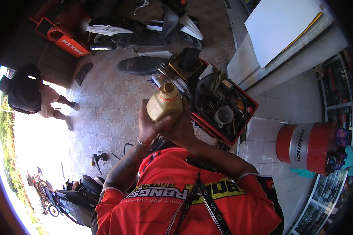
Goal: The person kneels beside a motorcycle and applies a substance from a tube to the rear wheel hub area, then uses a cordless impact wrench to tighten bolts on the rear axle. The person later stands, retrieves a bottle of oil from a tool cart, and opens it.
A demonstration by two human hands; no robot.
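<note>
- Gold oil bottle [164,105] sits in the middle of the view, held up in front of the person's chest, above the red shirt [192,196].
- Its long side tips toward 1 o'clock, with the open neck on top.
- Left hand [151,127] wraps around the bottle's bottom from 7 o'clock and grips it tight.
- Right hand [181,127] is closed against the bottle's lower side at 5 o'clock. Both hands touch it, so neither is nearer.
- Red toolbox [223,109] full of tools lies at 3 o'clock, near the bottle.
</note>
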